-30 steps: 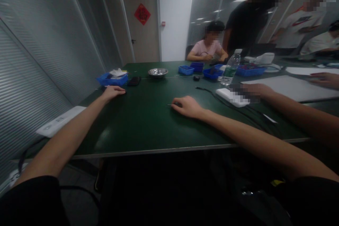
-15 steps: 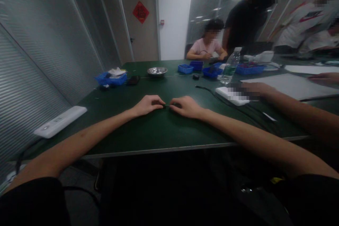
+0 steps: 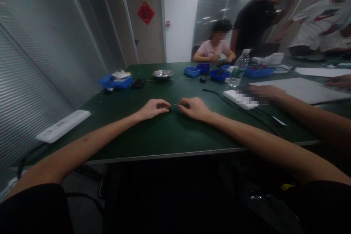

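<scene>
Over the middle of the green table (image 3: 153, 135), my left hand (image 3: 155, 108) pinches a small dark piece (image 3: 169, 109) between thumb and fingertips. Just to its right, my right hand (image 3: 194, 108) is closed on a thin, pale, needle-like item (image 3: 176, 105) that points left toward the dark piece. A small gap separates the two hands. The exact shape of both items is too small to make out.
A metal bowl (image 3: 162, 75), blue trays (image 3: 192, 71) and a bottle (image 3: 239, 69) stand farther back. White power strips (image 3: 63, 126) lie at both sides. Another person's hand (image 3: 267, 93) rests by the right strip, near a black cable (image 3: 216, 94). Other people are behind the table.
My right hand has shifted slightly right and up, away from my left hand, and the gap between them is wider. My left hand has barely moved.
</scene>
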Demonstrator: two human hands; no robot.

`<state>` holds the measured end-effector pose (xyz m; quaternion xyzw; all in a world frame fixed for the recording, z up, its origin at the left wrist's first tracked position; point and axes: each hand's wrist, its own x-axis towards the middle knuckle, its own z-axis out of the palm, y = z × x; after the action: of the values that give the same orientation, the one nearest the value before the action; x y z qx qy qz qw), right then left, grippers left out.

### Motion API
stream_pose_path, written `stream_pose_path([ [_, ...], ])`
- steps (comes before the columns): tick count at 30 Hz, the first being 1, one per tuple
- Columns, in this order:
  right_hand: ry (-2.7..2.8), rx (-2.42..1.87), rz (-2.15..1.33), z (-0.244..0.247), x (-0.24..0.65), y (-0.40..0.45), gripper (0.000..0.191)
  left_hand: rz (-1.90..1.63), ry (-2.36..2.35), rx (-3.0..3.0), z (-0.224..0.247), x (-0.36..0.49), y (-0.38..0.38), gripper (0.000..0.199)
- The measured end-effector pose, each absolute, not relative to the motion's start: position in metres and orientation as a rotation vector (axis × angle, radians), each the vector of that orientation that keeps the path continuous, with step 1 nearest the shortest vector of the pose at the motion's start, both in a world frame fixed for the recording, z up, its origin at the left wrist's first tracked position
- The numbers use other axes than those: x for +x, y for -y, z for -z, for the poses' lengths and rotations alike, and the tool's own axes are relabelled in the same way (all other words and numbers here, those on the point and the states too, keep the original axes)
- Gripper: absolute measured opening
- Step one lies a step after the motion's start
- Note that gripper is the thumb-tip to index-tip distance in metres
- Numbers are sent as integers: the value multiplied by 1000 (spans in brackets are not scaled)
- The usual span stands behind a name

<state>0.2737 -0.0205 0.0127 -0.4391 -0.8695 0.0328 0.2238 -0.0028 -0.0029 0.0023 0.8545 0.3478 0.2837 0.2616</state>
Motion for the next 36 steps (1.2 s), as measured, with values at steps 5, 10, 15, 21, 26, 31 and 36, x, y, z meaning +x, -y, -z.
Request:
stream_pose_path([
  [5, 2320, -1317, -108, -13, 275, 17, 33, -736, -813, 2320, -4, 4, 11, 25],
  [10, 2326, -1333, -99, -11, 273, 17, 33, -670, -732, 2400, -9, 16, 27, 26],
  [15, 2346, -1345, -86, -11, 272, 17, 33, -622, -708, 2539, -13, 16, 32, 27],
  [21, 2360, -1321, -87, -14, 272, 21, 34, -618, -787, 2628, -12, 0, 9, 25],
  [26, 2375, -1314, -130, -16, 272, 21, 34, -602, -1056, 2655, -11, -48, -32, 29],
  [31, 2383, -1308, -150, -17, 273, 21, 34, -511, -1423, 2668, -12, -112, -62, 34],
  [36, 2385, -1297, -160, -19, 273, 24, 34, -534, -1767, 2434, -16, -155, -74, 32],
])
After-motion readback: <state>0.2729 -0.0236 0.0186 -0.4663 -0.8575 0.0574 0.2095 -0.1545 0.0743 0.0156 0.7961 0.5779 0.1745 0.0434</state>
